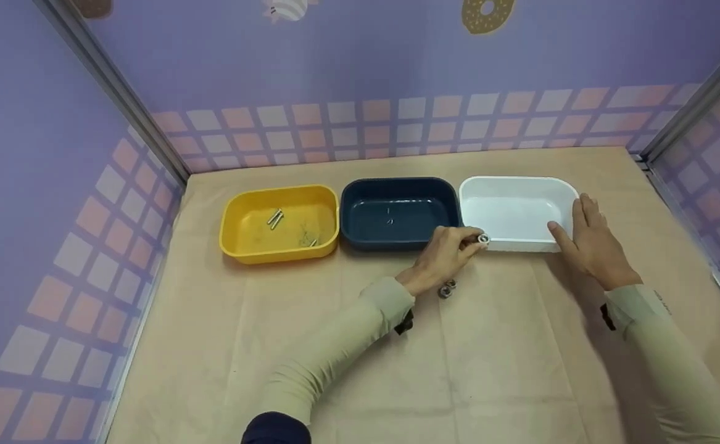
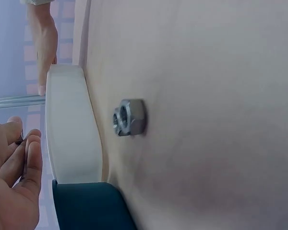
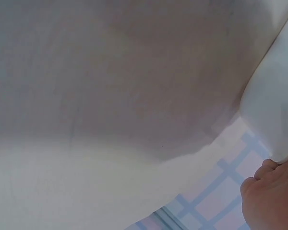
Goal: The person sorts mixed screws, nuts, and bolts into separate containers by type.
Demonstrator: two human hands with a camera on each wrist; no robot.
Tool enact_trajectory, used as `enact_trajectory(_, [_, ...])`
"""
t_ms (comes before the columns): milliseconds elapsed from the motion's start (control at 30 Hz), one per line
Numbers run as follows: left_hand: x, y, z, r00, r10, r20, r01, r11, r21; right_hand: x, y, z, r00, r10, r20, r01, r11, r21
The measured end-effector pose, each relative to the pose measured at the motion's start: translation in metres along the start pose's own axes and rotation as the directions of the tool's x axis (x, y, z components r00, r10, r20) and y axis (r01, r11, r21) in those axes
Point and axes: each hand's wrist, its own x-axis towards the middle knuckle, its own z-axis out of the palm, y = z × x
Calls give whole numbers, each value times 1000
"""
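Observation:
My left hand (image 1: pixel 443 256) pinches a small metal nut (image 1: pixel 483 238) between thumb and fingertips, right over the front left rim of the white tray (image 1: pixel 520 245). In the left wrist view, the fingers of the left hand (image 2: pixel 19 167) mostly hide that nut. Two more hex nuts (image 2: pixel 129 117) lie close together on the cloth below this hand. At the tray's right end, my right hand (image 1: pixel 597 246) rests with its fingers fairly straight along the outer wall, and its thumb extends over the front right corner. Only part of the right hand (image 3: pixel 271 194) shows in the right wrist view.
Left of the white tray stands a dark blue tray (image 1: pixel 400 246) with tiny bits inside. A yellow tray (image 1: pixel 279 256) farther left holds several screws (image 1: pixel 275 218). Beige cloth (image 1: pixel 397 382) covers the table, and patterned panels (image 1: pixel 360 55) enclose its back and sides.

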Motion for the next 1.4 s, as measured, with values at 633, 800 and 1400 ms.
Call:
enact_trajectory(633, [54, -9, 19, 998, -39, -46, 44, 995, 93, 2, 0, 1, 1000, 11, -12, -11, 999, -39])
enact_trajectory(800, [64, -7, 28, 995, -74, -62, 80, 992, 97, 2, -1, 1, 1000, 19, -2, -19, 999, -46])
enact_trajectory(1400, [87, -1, 38, 987, -132, -96, 142, 985, 100, 2, -2, 1, 1000, 9, -22, -10, 998, -54])
